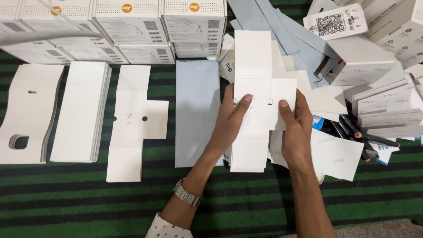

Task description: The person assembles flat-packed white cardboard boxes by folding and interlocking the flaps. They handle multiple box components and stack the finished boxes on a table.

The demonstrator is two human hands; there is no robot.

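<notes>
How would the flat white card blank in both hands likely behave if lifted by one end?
The card blank is thin flat board with fold lines, so it would probably bend at the creases rather than stay rigid. It looks light, since the left hand and right hand pinch it only with their fingers. Being flat, it should not roll.

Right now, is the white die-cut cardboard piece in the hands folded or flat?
Flat: the white die-cut cardboard piece lies spread, its side flap level, not bent up.
</notes>
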